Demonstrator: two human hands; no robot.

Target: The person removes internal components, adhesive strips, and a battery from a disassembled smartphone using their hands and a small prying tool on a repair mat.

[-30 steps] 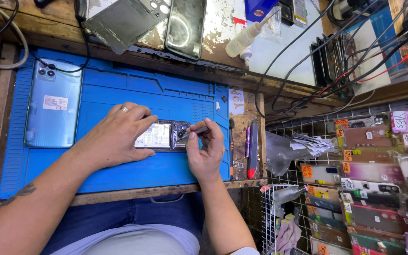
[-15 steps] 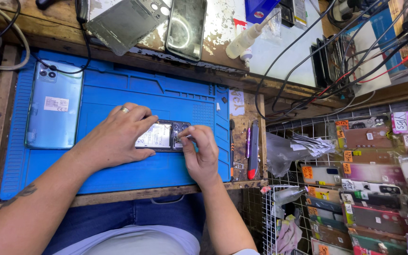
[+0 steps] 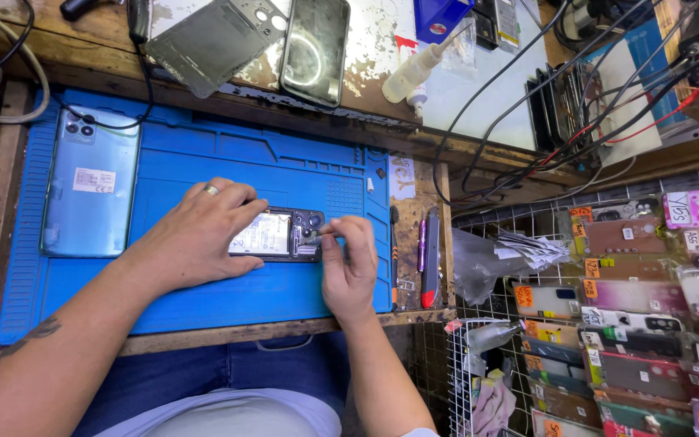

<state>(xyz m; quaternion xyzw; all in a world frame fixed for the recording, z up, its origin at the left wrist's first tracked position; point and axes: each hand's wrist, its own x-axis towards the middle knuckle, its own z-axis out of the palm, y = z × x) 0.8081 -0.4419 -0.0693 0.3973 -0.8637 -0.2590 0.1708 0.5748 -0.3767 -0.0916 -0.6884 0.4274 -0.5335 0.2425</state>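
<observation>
An opened phone [image 3: 278, 235] with its insides showing lies on a blue work mat [image 3: 204, 162]. My left hand [image 3: 192, 239] rests flat on the phone's left part and holds it down. My right hand [image 3: 349, 263] pinches a thin metal tool [image 3: 323, 232] whose tip touches the phone's camera end. A light-blue back cover [image 3: 89, 184] lies on the mat's left side, apart from both hands.
Screwdrivers and tweezers [image 3: 424, 257] lie on the wooden strip right of the mat. On the bench behind are a grey phone frame [image 3: 212, 36], a dark phone [image 3: 315, 50] and a glue bottle [image 3: 414, 71]. Cables [image 3: 576, 105] and a wire rack of phone cases [image 3: 633, 307] fill the right.
My right hand has shifted slightly along the phone's camera end with the tool. My left hand has stayed on the phone.
</observation>
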